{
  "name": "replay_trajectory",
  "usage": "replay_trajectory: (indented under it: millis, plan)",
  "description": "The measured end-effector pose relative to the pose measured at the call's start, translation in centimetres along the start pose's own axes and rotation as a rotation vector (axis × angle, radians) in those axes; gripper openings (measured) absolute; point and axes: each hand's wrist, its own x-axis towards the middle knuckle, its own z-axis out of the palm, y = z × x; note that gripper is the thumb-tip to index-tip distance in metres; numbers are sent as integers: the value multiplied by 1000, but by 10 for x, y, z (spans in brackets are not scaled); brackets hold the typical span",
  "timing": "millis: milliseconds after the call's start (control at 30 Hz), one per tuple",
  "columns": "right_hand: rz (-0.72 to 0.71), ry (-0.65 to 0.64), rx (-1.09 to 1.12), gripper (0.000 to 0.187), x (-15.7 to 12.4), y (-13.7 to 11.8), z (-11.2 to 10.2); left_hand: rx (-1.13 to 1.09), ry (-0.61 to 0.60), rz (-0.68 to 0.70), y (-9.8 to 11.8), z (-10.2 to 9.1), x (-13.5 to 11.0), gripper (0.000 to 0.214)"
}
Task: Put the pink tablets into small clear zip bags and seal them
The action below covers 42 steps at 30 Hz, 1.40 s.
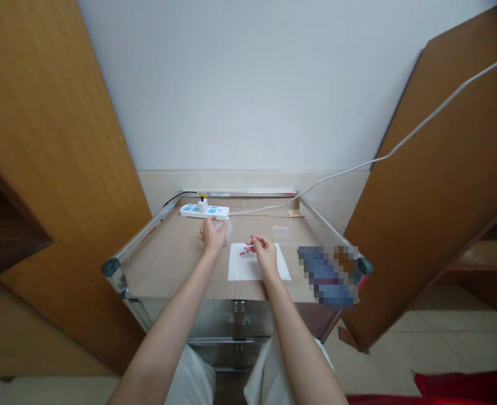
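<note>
My left hand [212, 235] reaches over the brown tabletop [168, 259], just left of a white sheet of paper [257, 264]. Its fingers curl around a small clear, blurry thing [227, 230], perhaps a plastic bag. My right hand [263, 250] rests on the white sheet with its fingers pinched on a thin small stick-like item [248, 247]. Small pinkish bits [244, 252] lie on the paper beside that hand.
A white power strip [204, 211] with a plugged charger lies at the back, its white cable running up to the right. A clear plastic bag [281, 230] lies behind the paper. A blurred-out patch [328, 275] sits at the right. Wooden boards lean on both sides.
</note>
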Motion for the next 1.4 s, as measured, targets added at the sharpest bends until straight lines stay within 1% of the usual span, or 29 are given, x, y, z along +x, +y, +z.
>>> replay_trajectory:
  millis: [33,67,133,200,267,367,467,533,567,633,667,733,800,833,867,933,1033,1100,1200,1400]
  plan:
    - [2,-3,1,25,0,0,0,-141,19,16,0,-3,-4,30]
    - [4,-5,1,25,0,-1,0,-297,2,1,-1,-5,-9,27]
    - [7,-5,1,24,-1,-1,-1,-573,-70,-95,-7,-8,-18,23]
    - [12,0,0,24,-1,-2,-1,-710,-120,-173,-15,-10,-28,21]
    - [18,4,-4,24,-2,-2,-2,-723,-167,-225,-23,-10,-37,18]
    - [22,6,-13,23,-3,-1,-1,-714,-220,-349,-33,-11,-47,18]
    - [4,3,-51,23,1,1,-2,-748,-238,-365,-37,-12,-50,19]
    - [-33,27,-140,24,8,2,-7,-763,-250,-355,-38,-13,-50,19]
    - [-57,56,-214,25,12,2,-10,-769,-253,-354,-38,-13,-50,19]
    - [-136,138,-445,27,23,1,-17,-784,-259,-355,-39,-13,-49,19]
    - [-172,169,-591,28,29,-1,-21,-792,-263,-358,-39,-13,-49,18]
    - [-203,183,-913,31,39,-8,-28,-802,-274,-366,-40,-13,-48,18]
    - [-178,214,-1217,33,48,-15,-32,-804,-278,-371,-41,-14,-48,18]
    - [-157,223,-1331,32,51,-18,-33,-803,-276,-373,-41,-14,-48,18]
    - [-138,231,-1419,31,55,-20,-35,-806,-275,-372,-41,-14,-48,18]
    - [-94,199,-1541,30,61,-22,-38,-814,-276,-367,-40,-14,-48,18]
    - [21,78,-1636,26,68,-16,-44,-816,-281,-364,-39,-15,-49,19]
    - [50,35,-1681,23,71,-11,-47,-810,-287,-366,-38,-15,-49,19]
    - [12,37,-1731,22,73,-6,-49,-804,-299,-371,-38,-15,-49,20]
    - [-22,44,-1767,23,74,-7,-50,-793,-300,-382,-37,-15,-49,21]
